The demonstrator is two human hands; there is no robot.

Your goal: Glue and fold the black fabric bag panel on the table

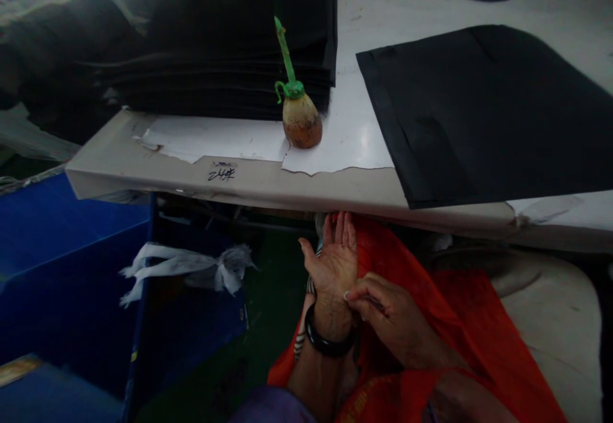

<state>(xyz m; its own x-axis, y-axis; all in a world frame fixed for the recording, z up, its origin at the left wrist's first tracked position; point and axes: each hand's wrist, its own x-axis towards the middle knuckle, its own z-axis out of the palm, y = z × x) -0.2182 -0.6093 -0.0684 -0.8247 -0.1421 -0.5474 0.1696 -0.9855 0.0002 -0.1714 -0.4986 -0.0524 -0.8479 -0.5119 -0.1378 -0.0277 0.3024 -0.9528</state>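
Observation:
My left hand (334, 266) lies palm up below the table's front edge, fingers apart and nothing in the palm. A black bangle (329, 341) circles its wrist. Beside that wrist, my right hand (390, 314) has thumb and index finger pinched together, with a tiny pale thing (346, 295) at their tips; I cannot make out what it is. Orange-red cloth (397, 263) covers my lap beneath both hands. Above them on the table stands a squeeze bottle (301, 119) with a green spout and brown contents.
The white-topped table (297, 186) spans the view. A stack of black sheets (215, 84) lies at its back left, a black panel (483, 116) at its right. Below left are blue bins (71, 250) and a knotted white cloth strip (191, 266) hanging over an edge.

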